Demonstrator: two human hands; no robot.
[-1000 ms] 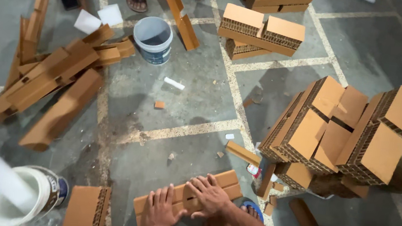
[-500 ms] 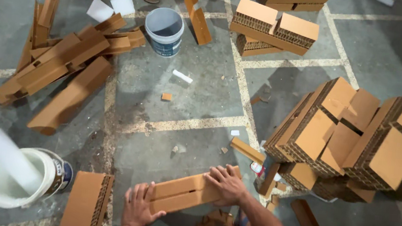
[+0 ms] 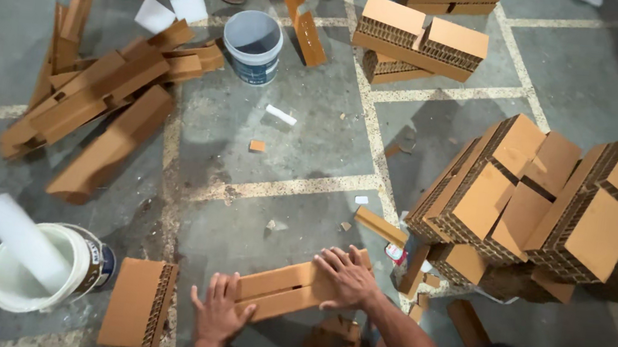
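dim overhead light, soft shadows

White bucket (image 3: 38, 279), grey bucket (image 3: 252, 45), stacked honeycomb blocks (image 3: 543, 198).

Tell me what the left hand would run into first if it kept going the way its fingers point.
The left hand points up the frame, away from the person. Beyond the cardboard strip it touches lies bare floor; the grey bucket stands far ahead, probably first.

Under your hands: a long flat honeycomb-cardboard strip (image 3: 283, 292) | colour: orange-brown, two lengthwise panels with a seam between | pose: lying flat, tilted slightly, right end farther from you | place: grey floor, just right of the square cardboard block, near the stacked blocks.
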